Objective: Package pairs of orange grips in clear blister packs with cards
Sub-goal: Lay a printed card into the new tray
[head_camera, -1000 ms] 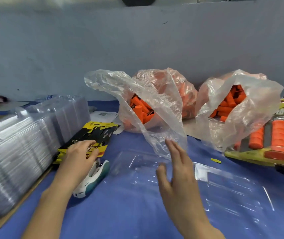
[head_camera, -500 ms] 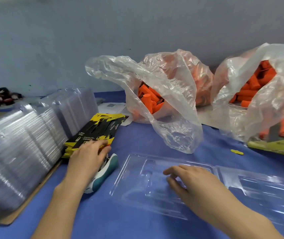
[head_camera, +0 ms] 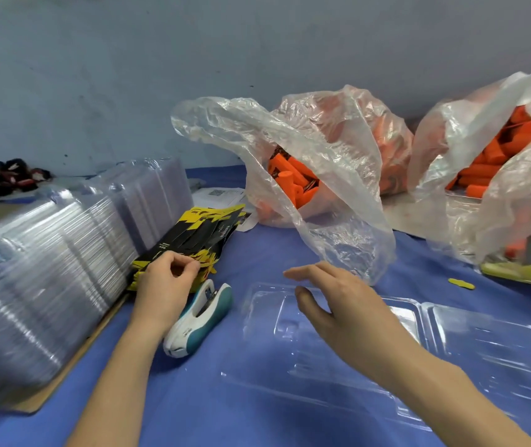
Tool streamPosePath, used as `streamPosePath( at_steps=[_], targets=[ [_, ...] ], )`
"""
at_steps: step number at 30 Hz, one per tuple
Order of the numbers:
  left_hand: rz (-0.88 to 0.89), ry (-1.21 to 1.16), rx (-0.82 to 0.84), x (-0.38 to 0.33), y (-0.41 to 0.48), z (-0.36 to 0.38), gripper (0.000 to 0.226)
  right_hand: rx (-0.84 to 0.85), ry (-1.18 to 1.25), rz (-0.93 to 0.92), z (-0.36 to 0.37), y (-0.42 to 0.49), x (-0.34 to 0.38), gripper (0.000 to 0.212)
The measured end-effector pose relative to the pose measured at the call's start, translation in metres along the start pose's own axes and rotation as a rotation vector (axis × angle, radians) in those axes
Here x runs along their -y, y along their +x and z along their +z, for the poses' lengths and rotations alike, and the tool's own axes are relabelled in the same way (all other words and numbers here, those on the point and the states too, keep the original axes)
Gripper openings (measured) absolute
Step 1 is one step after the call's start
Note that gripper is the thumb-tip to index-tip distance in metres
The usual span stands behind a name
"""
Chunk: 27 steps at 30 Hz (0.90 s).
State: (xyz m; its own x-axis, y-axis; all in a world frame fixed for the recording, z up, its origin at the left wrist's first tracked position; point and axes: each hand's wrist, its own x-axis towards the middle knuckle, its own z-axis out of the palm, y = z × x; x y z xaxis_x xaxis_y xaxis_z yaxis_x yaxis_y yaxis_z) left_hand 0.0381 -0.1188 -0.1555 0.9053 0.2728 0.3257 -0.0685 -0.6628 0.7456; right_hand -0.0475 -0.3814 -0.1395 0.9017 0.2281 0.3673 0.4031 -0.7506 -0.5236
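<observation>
At card stack [head_camera: 193, 233] | left fingers [head_camera: 189, 267] pinching | blister pack [head_camera: 270, 321] beneath right fingers [head_camera: 304, 273]

Orange grips [head_camera: 291, 177] are seen at one o'clock. Cards [head_camera: 199, 234] are printed black and yellow. The cloth [head_camera: 257, 251] is coloured blue.

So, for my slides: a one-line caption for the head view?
Left hand pinches the yellow-and-black card stack while the open right hand hovers over an empty clear plastic blister pack.
</observation>
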Motion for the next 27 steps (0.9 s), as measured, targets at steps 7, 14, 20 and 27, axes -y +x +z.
streamPosePath(
  at_steps=[7,14,20,27],
  targets=[
    [-0.343,-0.531,0.083,-0.004,0.013,-0.006,0.014,0.112,-0.067,-0.102,0.055,0.081,0.048,0.044],
    [-0.264,-0.554,0.006,0.006,0.019,-0.023,0.019,0.194,-0.349,-0.282,0.096,0.125,0.059,0.05],
    [-0.178,-0.463,-0.199,0.009,0.026,-0.037,0.024,0.154,-0.495,-0.407,0.097,0.13,0.056,0.03],
    [0.052,-0.618,-0.71,-0.021,0.026,-0.094,0.022,0.194,-0.323,-0.268,0.089,0.136,0.046,0.022]
  ],
)
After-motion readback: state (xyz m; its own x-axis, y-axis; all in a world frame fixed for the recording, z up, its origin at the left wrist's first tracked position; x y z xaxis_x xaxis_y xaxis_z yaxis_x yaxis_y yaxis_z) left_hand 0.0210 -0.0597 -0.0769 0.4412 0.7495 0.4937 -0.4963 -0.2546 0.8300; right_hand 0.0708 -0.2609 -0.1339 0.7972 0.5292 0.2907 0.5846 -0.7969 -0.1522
